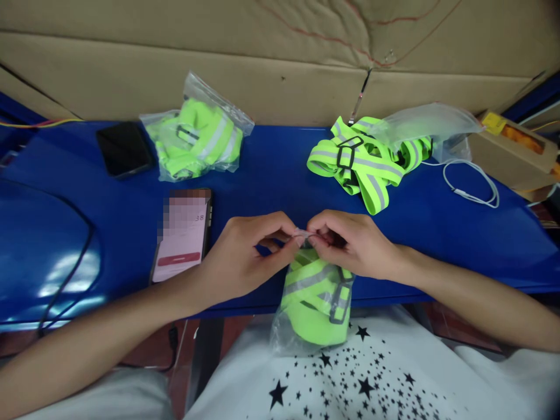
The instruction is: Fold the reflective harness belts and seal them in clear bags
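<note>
A clear plastic bag (280, 332) hangs at the table's front edge, over the star-patterned shirt. Inside it is a folded neon-green strap (317, 326) with grey reflective stripes and a black buckle. My left hand (258, 248) pinches the bag's top edge between thumb and finger. Right beside it, my right hand (350, 242) pinches the same edge, the fingertips of both hands nearly touching. Beyond my left hand lies another bagged green strap (210, 137). A loose green strap (371, 169) with black buckles lies beyond my right hand.
A lit phone (184, 245) lies left of my left hand, with a dark phone (125, 149) farther back. An open plastic bag (431, 122), a white cable (492, 181) and a cardboard box (503, 154) are at the back right. Cardboard (175, 81) lines the blue table's (271, 169) rear.
</note>
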Available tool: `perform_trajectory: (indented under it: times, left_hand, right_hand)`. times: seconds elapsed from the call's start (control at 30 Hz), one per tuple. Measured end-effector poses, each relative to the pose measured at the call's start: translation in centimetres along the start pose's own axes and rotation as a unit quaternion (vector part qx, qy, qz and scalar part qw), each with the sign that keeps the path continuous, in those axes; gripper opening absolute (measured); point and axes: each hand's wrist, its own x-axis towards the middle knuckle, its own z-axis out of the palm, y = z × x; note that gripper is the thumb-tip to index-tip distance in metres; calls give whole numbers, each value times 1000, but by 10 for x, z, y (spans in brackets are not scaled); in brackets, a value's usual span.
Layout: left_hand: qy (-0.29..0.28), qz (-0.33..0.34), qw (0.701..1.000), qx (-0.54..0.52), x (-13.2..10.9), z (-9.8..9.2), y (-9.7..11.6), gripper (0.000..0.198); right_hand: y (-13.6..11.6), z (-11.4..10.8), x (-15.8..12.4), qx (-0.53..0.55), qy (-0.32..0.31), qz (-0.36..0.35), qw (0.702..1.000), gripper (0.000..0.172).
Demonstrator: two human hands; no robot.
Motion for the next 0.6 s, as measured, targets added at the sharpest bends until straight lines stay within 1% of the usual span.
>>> perform_trajectory:
  times: [0.1,0.17,0.23,0.27,0.3,0.37,0.4,0.43,0.47,0.5,0.57,0.6]
  left_hand:
    - [-10,19,1000,20,0,0,0,12]
    - [-13,17,1000,19,0,-1,0,13]
    - [-18,8,1000,-2,1,-2,0,10]
    - [-26,1,1000,-17,1,-2,0,16]
    - [-41,-7,999,-30,1,-3,-1,33]
    - [-79,-29,995,-54,0,-4,-1,71]
    - [-96,-45,992,-65,0,-4,-1,82]
    - [-107,-59,990,-75,0,-5,-1,85]
    - [-109,-70,988,-84,0,-7,-1,81]
    - [-100,-78,988,-88,2,-9,-2,74]
    - [-50,-85,992,-79,9,-17,-6,66]
    - [-14,-84,994,-65,15,-24,-10,65]
  right_hand:
    - [0,-1,-1,-11,-3,-32,999,5]
    - [0,-3,-1,-18,2,-45,999,7]
    - [0,-5,-1,-19,16,-44,999,8]
    - [1,-6,0,-19,28,-37,999,8]
    - [2,-6,0,-19,46,-26,998,8]
    - [5,-8,1,-17,96,7,995,8]
    - [7,-9,1,-12,120,29,992,9]
    - [9,-10,1,-4,141,51,989,11]
    - [11,-11,1,5,160,69,985,15]
    - [14,-13,1,12,178,81,981,19]
    - [17,-19,0,10,209,87,974,24]
    - [19,-22,0,3,222,84,971,25]
